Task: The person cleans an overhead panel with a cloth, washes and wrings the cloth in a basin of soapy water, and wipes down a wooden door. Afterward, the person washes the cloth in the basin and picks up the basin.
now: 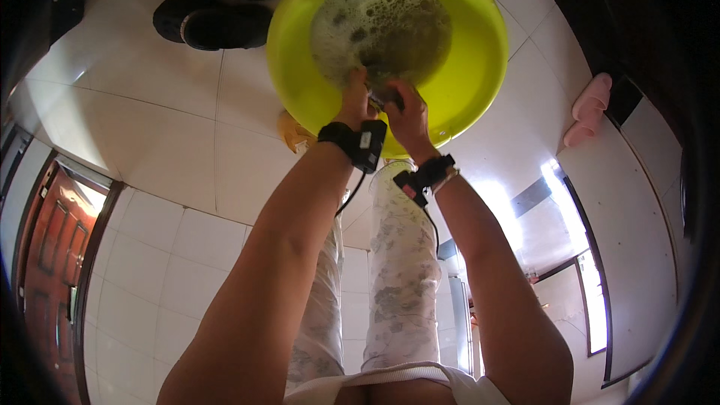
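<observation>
A yellow-green plastic basin point(478, 45) stands on the floor before me, holding murky grey water with suds point(388, 17) on it. Both of my hands are over its near side, close together at the water's edge. Between them is a dark, wet item point(384, 94), probably cloth; the fingers cover much of it. My right hand point(409, 112) grips it from the right with bent fingers. From the left, my left hand point(355, 98) holds the same item, its fingertips partly hidden near the water. Each wrist wears a black strapped device with a cable.
Black slippers point(228, 25) lie on the tiled floor point(169, 129) left of the basin. Pink slippers point(590, 107) are at the right. A foot in a yellow slipper point(295, 132) is close by the basin's near left rim. A reddish-brown door point(59, 247) appears at lower left.
</observation>
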`<move>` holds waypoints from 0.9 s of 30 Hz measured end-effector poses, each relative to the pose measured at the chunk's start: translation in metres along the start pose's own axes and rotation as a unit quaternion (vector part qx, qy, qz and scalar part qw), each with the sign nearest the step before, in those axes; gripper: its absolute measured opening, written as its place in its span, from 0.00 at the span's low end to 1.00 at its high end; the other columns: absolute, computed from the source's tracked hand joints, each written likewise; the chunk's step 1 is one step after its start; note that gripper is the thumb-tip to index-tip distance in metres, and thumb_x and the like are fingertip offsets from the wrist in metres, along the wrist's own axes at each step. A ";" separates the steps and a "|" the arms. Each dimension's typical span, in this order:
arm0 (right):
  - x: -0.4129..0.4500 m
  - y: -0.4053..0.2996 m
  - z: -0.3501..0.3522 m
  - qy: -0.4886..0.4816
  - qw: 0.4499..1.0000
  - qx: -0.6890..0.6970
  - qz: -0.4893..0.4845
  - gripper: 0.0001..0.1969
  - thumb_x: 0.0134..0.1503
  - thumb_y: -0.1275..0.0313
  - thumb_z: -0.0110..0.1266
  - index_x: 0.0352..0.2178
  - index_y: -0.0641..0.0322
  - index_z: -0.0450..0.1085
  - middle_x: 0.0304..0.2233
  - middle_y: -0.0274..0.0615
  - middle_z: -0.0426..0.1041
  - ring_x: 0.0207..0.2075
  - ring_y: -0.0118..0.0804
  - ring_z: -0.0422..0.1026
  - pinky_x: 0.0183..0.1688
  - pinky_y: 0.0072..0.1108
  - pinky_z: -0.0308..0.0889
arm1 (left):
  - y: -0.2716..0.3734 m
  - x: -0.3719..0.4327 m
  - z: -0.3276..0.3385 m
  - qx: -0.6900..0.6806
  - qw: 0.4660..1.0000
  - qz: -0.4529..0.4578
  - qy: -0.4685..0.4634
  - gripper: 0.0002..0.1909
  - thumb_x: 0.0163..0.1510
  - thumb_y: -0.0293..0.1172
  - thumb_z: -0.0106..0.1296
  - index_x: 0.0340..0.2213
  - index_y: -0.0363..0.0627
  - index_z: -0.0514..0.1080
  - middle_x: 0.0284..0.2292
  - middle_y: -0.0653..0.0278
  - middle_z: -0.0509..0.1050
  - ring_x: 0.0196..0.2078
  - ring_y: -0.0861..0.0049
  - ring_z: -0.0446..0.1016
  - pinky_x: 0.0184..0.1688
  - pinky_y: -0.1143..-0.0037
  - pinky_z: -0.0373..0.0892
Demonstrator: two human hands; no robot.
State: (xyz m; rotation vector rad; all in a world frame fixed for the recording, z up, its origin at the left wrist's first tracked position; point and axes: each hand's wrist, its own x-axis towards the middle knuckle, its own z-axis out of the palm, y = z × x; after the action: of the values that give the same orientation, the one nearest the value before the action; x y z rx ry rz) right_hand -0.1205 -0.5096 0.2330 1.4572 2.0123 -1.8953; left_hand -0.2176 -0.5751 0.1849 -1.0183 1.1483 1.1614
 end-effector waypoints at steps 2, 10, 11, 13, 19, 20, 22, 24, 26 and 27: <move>-0.010 -0.005 -0.002 0.030 0.983 -0.019 -0.178 0.16 0.40 0.76 0.49 0.35 0.60 0.62 0.33 0.49 0.63 0.36 0.51 0.61 0.39 0.30 0.58 | 0.000 -0.003 0.004 -0.029 0.998 0.001 -0.051 0.16 0.54 0.39 0.34 0.36 0.40 0.62 0.33 0.60 0.67 0.37 0.70 0.65 0.42 0.67 0.62; 0.035 0.031 0.007 0.100 0.932 -0.265 -0.225 0.13 0.43 0.74 0.46 0.34 0.61 0.61 0.36 0.47 0.58 0.37 0.49 0.61 0.36 0.33 0.60 | -0.010 -0.049 0.032 -0.075 0.988 0.006 -0.134 0.15 0.55 0.38 0.33 0.38 0.42 0.62 0.36 0.61 0.67 0.37 0.73 0.65 0.41 0.72 0.62; 0.041 0.033 0.005 0.061 0.955 -0.255 -0.141 0.14 0.43 0.74 0.46 0.35 0.61 0.60 0.36 0.48 0.59 0.36 0.49 0.63 0.34 0.32 0.62 | -0.009 -0.048 0.028 -0.043 0.988 0.057 -0.137 0.14 0.55 0.37 0.34 0.39 0.42 0.62 0.36 0.61 0.66 0.36 0.74 0.65 0.40 0.73 0.61; 0.051 0.043 -0.015 0.051 0.945 -0.279 -0.161 0.13 0.45 0.74 0.45 0.36 0.60 0.60 0.36 0.49 0.59 0.36 0.49 0.64 0.31 0.34 0.63 | -0.004 -0.051 0.032 -0.056 0.991 0.064 -0.107 0.12 0.53 0.33 0.40 0.38 0.42 0.62 0.35 0.62 0.66 0.35 0.75 0.64 0.38 0.75 0.61; 0.058 0.033 -0.023 0.177 0.954 -0.180 0.163 0.14 0.50 0.67 0.45 0.39 0.58 0.60 0.42 0.56 0.61 0.40 0.56 0.62 0.38 0.37 0.60 | 0.015 -0.025 0.012 0.360 0.853 0.367 0.088 0.12 0.43 0.19 0.48 0.33 0.39 0.63 0.31 0.64 0.64 0.32 0.80 0.63 0.35 0.79 0.61; 0.059 0.062 -0.018 0.156 0.962 -0.221 -0.030 0.13 0.50 0.69 0.44 0.38 0.58 0.60 0.39 0.57 0.62 0.39 0.57 0.62 0.39 0.37 0.60 | 0.011 -0.021 0.010 0.358 0.854 0.367 0.087 0.12 0.43 0.19 0.48 0.33 0.39 0.63 0.31 0.64 0.64 0.32 0.80 0.63 0.35 0.79 0.61; 0.050 0.061 -0.016 0.037 0.974 -0.220 -0.047 0.13 0.49 0.71 0.43 0.38 0.60 0.60 0.38 0.58 0.62 0.39 0.57 0.62 0.40 0.36 0.59 | 0.009 -0.017 -0.001 0.410 0.846 0.339 0.007 0.12 0.43 0.18 0.47 0.33 0.39 0.64 0.31 0.63 0.64 0.32 0.79 0.63 0.35 0.80 0.62; 0.047 0.055 -0.013 -0.081 0.971 -0.215 -0.065 0.14 0.48 0.72 0.43 0.38 0.61 0.59 0.38 0.58 0.62 0.39 0.57 0.62 0.41 0.35 0.58 | 0.009 -0.014 -0.009 0.365 0.850 0.373 0.074 0.12 0.41 0.19 0.46 0.33 0.39 0.65 0.29 0.61 0.66 0.32 0.74 0.65 0.36 0.77 0.63; 0.050 0.044 -0.012 0.115 0.964 -0.242 -0.005 0.14 0.46 0.74 0.43 0.38 0.61 0.60 0.38 0.54 0.59 0.40 0.57 0.59 0.40 0.38 0.58 | 0.009 -0.014 -0.016 0.316 0.846 0.406 0.141 0.12 0.40 0.19 0.45 0.32 0.39 0.66 0.27 0.59 0.67 0.32 0.68 0.67 0.37 0.75 0.63; 0.051 0.042 -0.014 0.212 0.943 -0.254 0.026 0.15 0.45 0.74 0.43 0.38 0.61 0.60 0.38 0.52 0.57 0.40 0.58 0.58 0.40 0.39 0.58 | 0.007 -0.018 -0.015 0.419 0.770 0.443 0.188 0.14 0.41 0.20 0.45 0.34 0.39 0.65 0.30 0.56 0.67 0.35 0.65 0.66 0.40 0.73 0.62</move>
State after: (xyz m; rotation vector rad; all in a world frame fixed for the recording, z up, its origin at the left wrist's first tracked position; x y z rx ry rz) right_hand -0.1162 -0.4756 0.1747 1.8246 2.3509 -0.9680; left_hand -0.2274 -0.5915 0.2005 0.0750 2.3342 0.9187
